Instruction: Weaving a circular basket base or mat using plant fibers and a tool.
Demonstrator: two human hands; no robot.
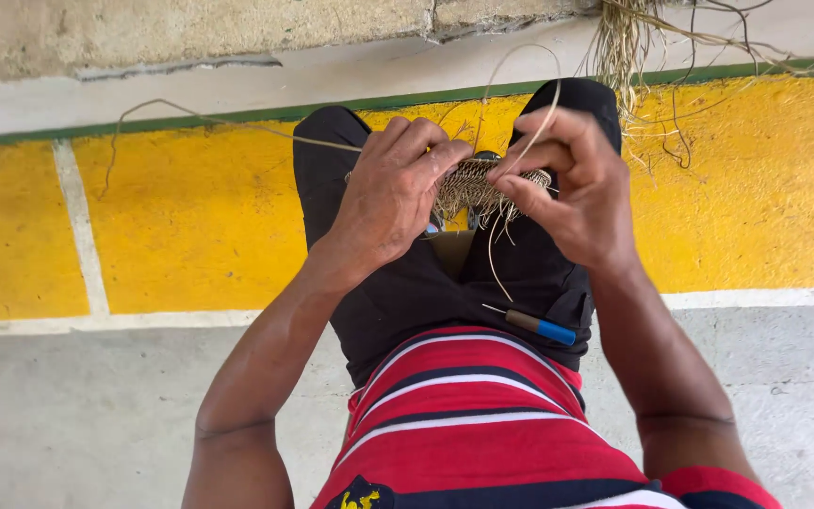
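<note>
The small woven straw piece (471, 185) sits between the left hand (396, 193) and the right hand (572, 179), above the lap in black shorts (407, 292); a thin pale fibre strand (237, 127) runs from it out to the left over the yellow painted floor band (190, 226); a blue-handled pointed tool (534, 326) lies on the right thigh, below the right hand; a bundle of loose dry fibres (628, 42) lies beyond the knees, to the upper right.

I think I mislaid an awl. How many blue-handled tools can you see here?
1. A single blue-handled tool lies on the person's lap, on the black shorts below the right hand. Others may be hidden under the hands or woven piece.
</note>
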